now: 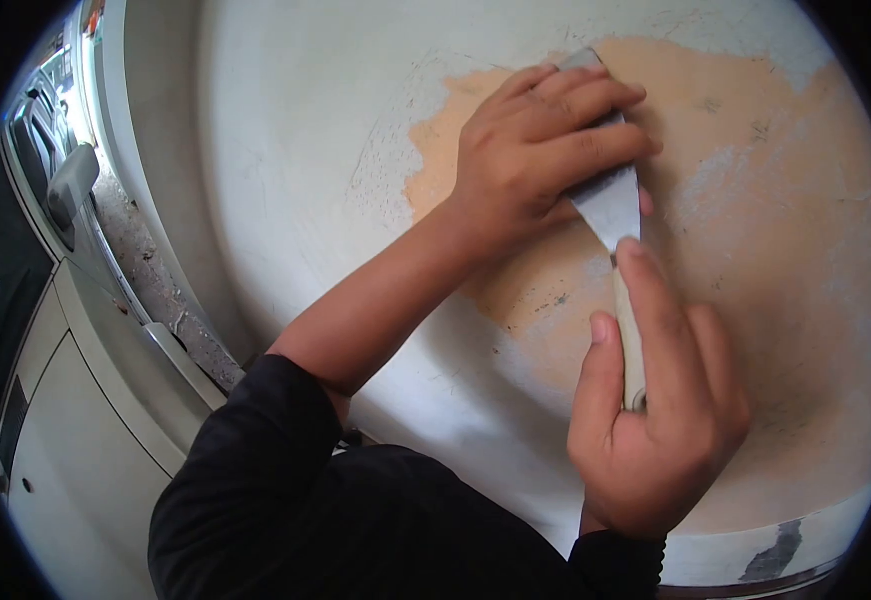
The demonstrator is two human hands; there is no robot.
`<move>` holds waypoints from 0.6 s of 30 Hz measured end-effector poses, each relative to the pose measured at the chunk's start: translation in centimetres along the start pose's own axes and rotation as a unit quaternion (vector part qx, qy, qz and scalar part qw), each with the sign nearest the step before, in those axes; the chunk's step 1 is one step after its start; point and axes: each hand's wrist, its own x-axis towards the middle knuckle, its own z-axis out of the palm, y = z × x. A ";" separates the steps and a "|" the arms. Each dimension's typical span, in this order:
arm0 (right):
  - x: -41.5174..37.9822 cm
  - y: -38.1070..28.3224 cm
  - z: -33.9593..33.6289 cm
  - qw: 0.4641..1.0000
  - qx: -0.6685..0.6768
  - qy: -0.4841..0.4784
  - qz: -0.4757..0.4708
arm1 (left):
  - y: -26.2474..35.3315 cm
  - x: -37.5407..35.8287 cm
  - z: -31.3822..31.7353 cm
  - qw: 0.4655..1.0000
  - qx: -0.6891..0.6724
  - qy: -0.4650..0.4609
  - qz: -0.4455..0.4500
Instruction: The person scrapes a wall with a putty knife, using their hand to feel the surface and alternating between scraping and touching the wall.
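by the right hand (666, 430) the pale handle (635, 383) of the scraper (624, 305) is pinched between thumb and fingers, the index laid along it, and from that grip the tapered metal blade (612, 215) is pointed just short of twelve o'clock, where it is clasped by the left hand (516, 165), the nearer to its broad end. behind them, a smooth off-white panel (306, 150) is overlaid by a ragged, mottled tan patch (756, 290); between nine and ten o'clock, a vehicle mirror (74, 185) is seen.
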 end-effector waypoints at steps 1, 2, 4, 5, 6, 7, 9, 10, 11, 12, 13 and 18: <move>0.0 -0.1 0.0 1.000 0.000 -0.006 -0.003 | -0.2 0.1 0.0 1.000 -0.004 -0.010 0.005; 0.3 0.0 0.1 1.000 0.000 -0.004 -0.005 | -0.4 0.4 0.0 1.000 -0.003 -0.009 0.007; 0.5 0.2 0.2 1.000 0.000 0.006 0.004 | -0.1 0.4 0.1 1.000 0.017 0.006 0.000; 0.2 0.2 0.1 1.000 0.000 0.003 0.005 | 0.1 0.2 0.0 1.000 0.016 0.005 -0.003; 0.0 0.2 0.0 1.000 0.003 -0.002 0.000 | 0.2 0.1 0.0 1.000 0.011 0.001 -0.001; 0.0 0.2 0.0 1.000 0.004 -0.005 -0.006 | 0.1 0.2 -0.1 1.000 0.006 -0.003 0.005; 0.4 0.3 0.2 1.000 0.005 0.002 -0.003 | -0.1 0.4 0.1 1.000 0.016 0.003 0.001; 0.4 0.3 0.2 1.000 0.007 0.005 0.004 | 0.1 0.2 0.1 1.000 0.025 0.005 -0.008; 0.1 0.3 0.1 1.000 0.008 0.003 0.005 | 0.3 -0.1 0.2 1.000 0.025 0.004 -0.010; -0.2 0.1 -0.1 1.000 0.008 -0.001 0.003 | 0.3 -0.2 0.2 1.000 0.008 0.004 -0.004; -0.3 0.1 0.0 1.000 0.008 -0.003 -0.001 | 0.1 -0.2 0.3 1.000 -0.009 0.006 0.004; 0.0 0.2 0.0 1.000 0.010 -0.003 0.000 | -0.2 -0.2 0.3 1.000 0.014 0.020 -0.001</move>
